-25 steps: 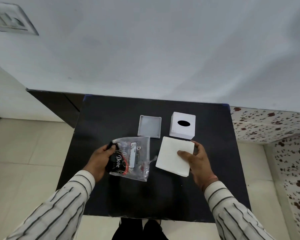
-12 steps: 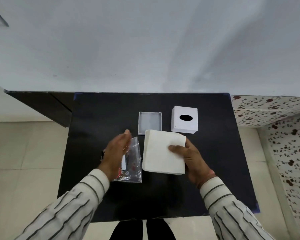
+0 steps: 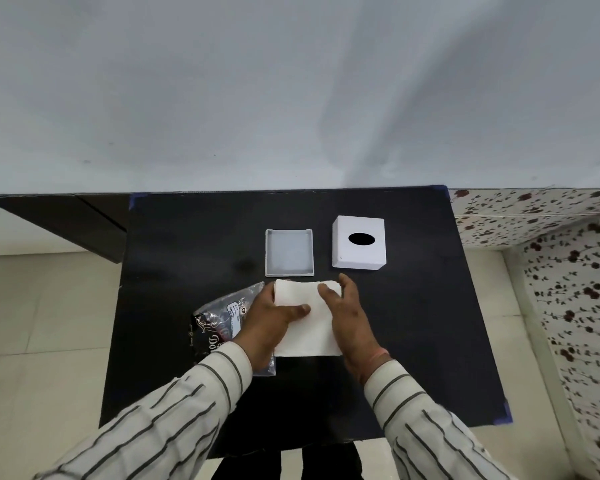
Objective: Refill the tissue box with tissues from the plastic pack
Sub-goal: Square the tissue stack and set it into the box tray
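The square white stack of folded tissues (image 3: pixel 305 320) is out of its wrapper and sits low over the black table top (image 3: pixel 413 341), near the middle of the front half, gripped from both sides by 2 hands. The left hand (image 3: pixel 269 323) has its thumb laid across the top of the stack and its fingers hidden behind the left edge; the right hand (image 3: pixel 349 317) closes on the right edge with the thumb on top and the fingers curled round the far corner. Just beside the left hand, partly under its wrist, lies the crumpled clear plastic pack with dark printing (image 3: pixel 222 317), which looks emptied. Beyond the stack, apart from it, the shallow grey rectangular tray base (image 3: pixel 289 251) lies open and bare, and to its right stands the white box cover with the black oval slot (image 3: pixel 358 242). So 1 stage seems done, the unpacking; placing the stack in the base and fitting the cover are left.
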